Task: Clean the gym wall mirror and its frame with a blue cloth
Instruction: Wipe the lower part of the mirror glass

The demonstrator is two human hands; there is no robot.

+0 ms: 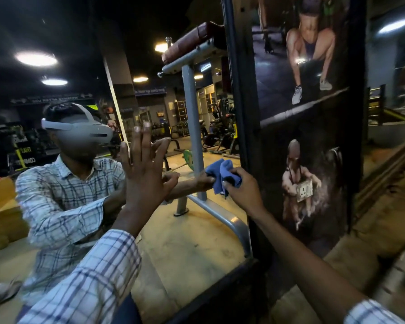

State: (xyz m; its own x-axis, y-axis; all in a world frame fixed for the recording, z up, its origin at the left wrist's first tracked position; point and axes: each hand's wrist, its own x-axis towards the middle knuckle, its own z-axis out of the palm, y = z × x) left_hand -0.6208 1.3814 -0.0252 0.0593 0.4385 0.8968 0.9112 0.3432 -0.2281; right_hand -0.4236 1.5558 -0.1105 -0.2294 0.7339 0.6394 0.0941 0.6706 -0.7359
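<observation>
My left hand (pixel 147 176) is flat on the mirror (pixel 178 244), fingers spread and straight, palm meeting its own reflection. My right hand (pixel 242 191) grips the blue cloth (pixel 220 173), bunched up and pressed to the glass just beside the dark upright of the frame (pixel 235 94). Cloth and reflected cloth touch right there. In the glass I see my checked sleeve (pixel 91 277) doubled, a white headset (pixel 80 129), a padded bench (pixel 192 54) on grey steel legs, round ceiling lights, and gym gear far back. Right of the frame stands a poster panel (pixel 313 127) of athletes, with a white socket plate (pixel 304 190) low on it.
</observation>
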